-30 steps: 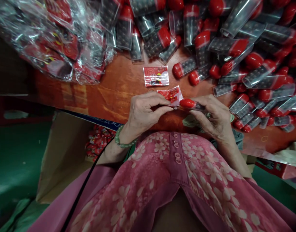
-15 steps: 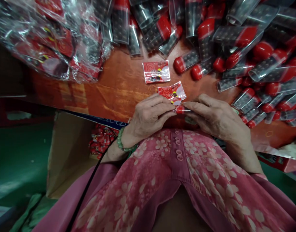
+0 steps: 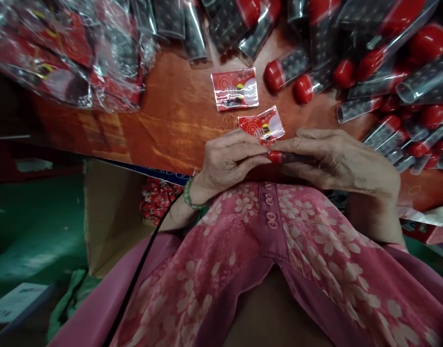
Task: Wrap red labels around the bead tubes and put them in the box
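Close to my body, a small clear tube with a red cap (image 3: 275,156) lies sideways between my two hands. My left hand (image 3: 232,161), with a green bead bracelet at the wrist, pinches the tube's capped end with its fingertips. The fingers of my right hand (image 3: 329,159) are wrapped along the dark body of the tube. Just beyond my fingertips lies a red printed card (image 3: 262,126), its lower edge near the cap. Another red printed card (image 3: 234,89) in shiny wrap lies flat farther up the table.
Many red-capped tubes (image 3: 289,70) are heaped across the back and right of the orange table (image 3: 170,125). Clear plastic bags (image 3: 73,58) of red packets fill the back left. Below the table's left edge, a cardboard box (image 3: 109,217) stands beside red packets (image 3: 158,200).
The view has shifted, and the cards and tubes appear larger and higher. My right hand has moved slightly right along the tube, leaving more of its dark body showing. Both hands keep hold.
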